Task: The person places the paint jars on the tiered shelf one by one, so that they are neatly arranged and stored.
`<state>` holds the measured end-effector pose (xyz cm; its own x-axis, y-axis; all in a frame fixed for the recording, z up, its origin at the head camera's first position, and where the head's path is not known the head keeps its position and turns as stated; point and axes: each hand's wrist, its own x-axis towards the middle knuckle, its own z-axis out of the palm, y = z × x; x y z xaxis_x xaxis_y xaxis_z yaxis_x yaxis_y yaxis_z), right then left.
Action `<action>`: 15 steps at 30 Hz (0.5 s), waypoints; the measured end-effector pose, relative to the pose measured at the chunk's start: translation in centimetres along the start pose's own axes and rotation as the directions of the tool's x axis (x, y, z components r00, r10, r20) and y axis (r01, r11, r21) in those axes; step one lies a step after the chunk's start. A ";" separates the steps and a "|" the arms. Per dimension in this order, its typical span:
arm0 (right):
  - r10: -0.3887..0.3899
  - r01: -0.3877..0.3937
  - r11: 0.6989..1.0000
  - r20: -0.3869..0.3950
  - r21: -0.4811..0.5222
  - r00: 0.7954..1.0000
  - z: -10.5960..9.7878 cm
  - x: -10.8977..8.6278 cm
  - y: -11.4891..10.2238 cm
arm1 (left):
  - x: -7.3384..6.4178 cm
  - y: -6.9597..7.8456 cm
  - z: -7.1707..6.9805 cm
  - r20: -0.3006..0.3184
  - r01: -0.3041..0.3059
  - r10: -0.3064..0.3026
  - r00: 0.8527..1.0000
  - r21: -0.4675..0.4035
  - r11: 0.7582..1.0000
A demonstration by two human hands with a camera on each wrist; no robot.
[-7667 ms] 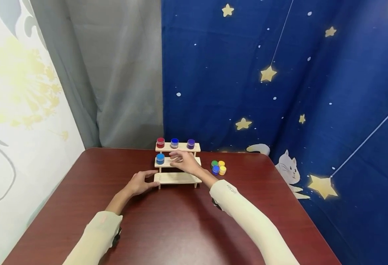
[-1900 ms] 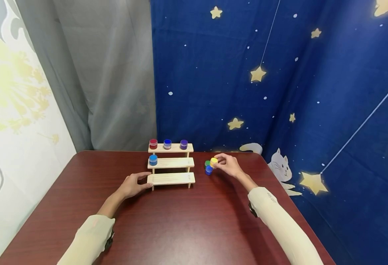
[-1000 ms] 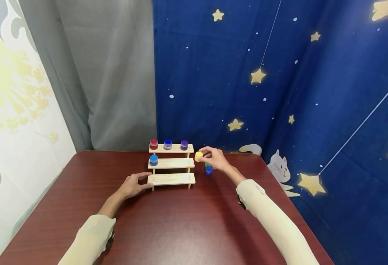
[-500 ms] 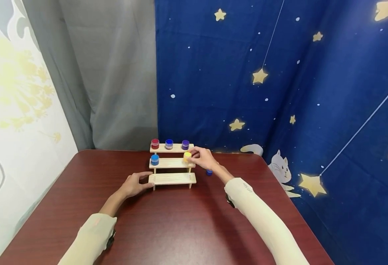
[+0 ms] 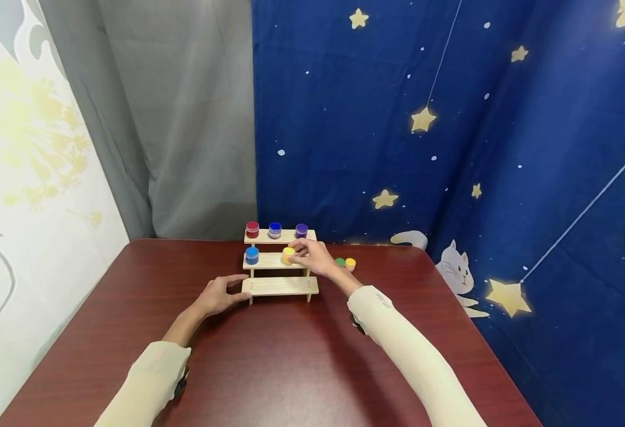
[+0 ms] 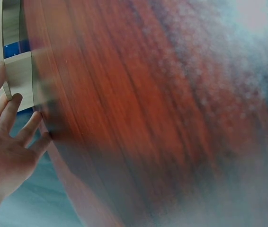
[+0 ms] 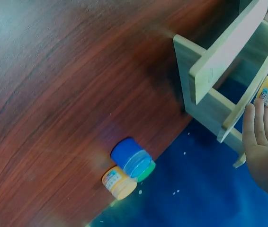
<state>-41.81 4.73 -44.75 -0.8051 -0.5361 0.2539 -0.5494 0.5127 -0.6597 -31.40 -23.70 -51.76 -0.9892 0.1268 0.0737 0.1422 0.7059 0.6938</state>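
A three-tier wooden stand [image 5: 280, 286] stands near the back of the table. My left hand [image 5: 217, 295] grips the left end of its lowest shelf; in the left wrist view the thumb and fingers [image 6: 13, 105] are on either side of that board. My right hand [image 5: 316, 258] pinches a yellow paint jar [image 5: 288, 255] at the middle shelf, right of a light-blue jar [image 5: 251, 255]. In the right wrist view the held jar's label shows between thumb and fingers [image 7: 260, 125]. On the top shelf sit a red jar [image 5: 252, 230], a blue jar [image 5: 275, 230] and a purple jar [image 5: 301, 230].
Right of the stand on the brown table [image 5: 270, 367] are a green jar [image 5: 340, 261] and an orange-yellow jar [image 5: 350, 264]. Another blue jar [image 7: 129, 155] beside them shows in the right wrist view. Curtains [image 5: 344, 148] hang behind the table's back edge.
My right hand has picked up the yellow jar from the group on the right and carried it left to the middle shelf, then further along it. The left hand keeps its place on the stand.
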 end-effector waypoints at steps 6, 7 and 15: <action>0.007 -0.007 1.000 0.007 0.002 1.000 1.1 0.4 -0.2 | 0.1 -0.2 0.1 0.006 -0.008 0.008 1.000 0.005 1.000; 0.004 -0.004 1.000 0.009 0.001 1.000 1.2 0.4 -0.2 | 0.1 -0.2 0.1 0.007 -0.004 0.004 1.000 0.003 1.000; -0.027 0.027 0.999 -0.025 0.017 0.999 2.0 0.7 -0.3 | 0.1 -0.1 0.0 0.003 -0.006 0.006 1.000 -0.003 1.000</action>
<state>-41.78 2.83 -45.79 -0.7956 -0.5324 0.2891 -0.5671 0.4864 -0.6647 -31.52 -23.75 -51.82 -0.9882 0.1330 0.0757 0.1479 0.7031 0.6955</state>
